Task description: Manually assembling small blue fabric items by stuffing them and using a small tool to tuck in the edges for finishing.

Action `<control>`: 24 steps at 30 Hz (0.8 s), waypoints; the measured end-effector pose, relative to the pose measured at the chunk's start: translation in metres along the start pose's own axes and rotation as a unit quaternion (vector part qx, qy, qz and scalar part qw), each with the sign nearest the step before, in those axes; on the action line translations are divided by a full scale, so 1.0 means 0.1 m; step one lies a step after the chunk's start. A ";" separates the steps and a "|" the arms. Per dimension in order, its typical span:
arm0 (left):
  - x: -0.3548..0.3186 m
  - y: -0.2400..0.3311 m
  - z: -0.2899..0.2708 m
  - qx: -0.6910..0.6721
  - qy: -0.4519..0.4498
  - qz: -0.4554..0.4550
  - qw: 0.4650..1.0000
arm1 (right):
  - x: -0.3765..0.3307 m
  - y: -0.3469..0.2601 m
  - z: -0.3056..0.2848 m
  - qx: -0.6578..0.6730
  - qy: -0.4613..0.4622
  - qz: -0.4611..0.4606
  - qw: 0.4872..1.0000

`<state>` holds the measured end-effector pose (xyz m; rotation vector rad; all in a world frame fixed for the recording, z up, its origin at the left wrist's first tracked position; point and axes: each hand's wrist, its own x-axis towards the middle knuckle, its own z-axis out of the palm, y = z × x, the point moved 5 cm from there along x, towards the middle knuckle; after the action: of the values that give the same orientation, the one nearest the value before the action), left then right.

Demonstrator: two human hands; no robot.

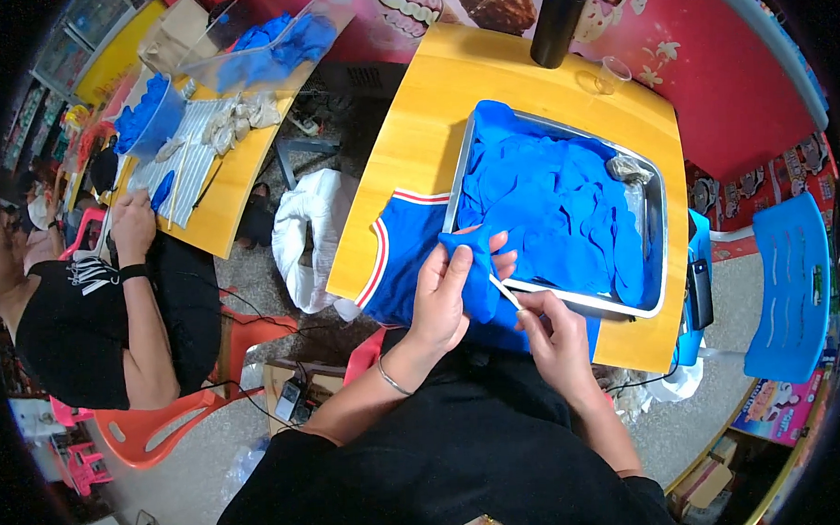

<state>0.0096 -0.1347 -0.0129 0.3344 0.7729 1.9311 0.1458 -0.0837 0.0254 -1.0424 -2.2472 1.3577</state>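
Observation:
My left hand (442,297) is closed on a small blue fabric piece (479,284), pinched between thumb and fingers. A thin white stick (505,292) runs from the fabric down to my right hand (554,336), which pinches its lower end. The stick's upper end is hidden at the blue fabric. Both hands are just in front of a metal tray (660,226) heaped with similar blue fabric pieces (548,207). Under the hands, a blue garment with red and white trim (406,249) lies over the table's near edge.
The tray stands on a yellow wooden table (415,115), with a black flask (560,22) and a clear cup (612,74) behind. A grey clump (629,169) sits in the tray's corner. Left, a co-worker (98,320) works at another table. A blue chair (791,287) stands right.

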 end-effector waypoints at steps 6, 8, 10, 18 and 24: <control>0.04 0.11 -0.02 -0.031 0.039 0.062 0.997 | -0.06 -0.02 0.05 0.041 -0.011 -0.001 0.999; 0.07 0.11 0.00 -0.019 0.040 0.074 0.996 | -0.07 0.08 0.08 0.084 -0.019 0.017 0.996; 0.08 0.13 0.00 -0.007 0.041 0.083 0.996 | -0.09 0.14 0.10 0.127 -0.027 0.036 0.991; 0.08 0.06 0.06 -0.010 0.042 0.050 0.998 | -0.04 0.21 0.12 0.169 0.005 0.033 0.985; 0.09 0.02 0.03 -0.014 0.042 0.033 0.998 | -0.04 0.27 0.26 0.366 -0.069 0.140 0.917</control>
<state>0.0056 -0.1258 -0.0100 0.2661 0.7964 2.0262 0.1444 -0.0948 -0.0100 -1.0113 -1.4500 2.2028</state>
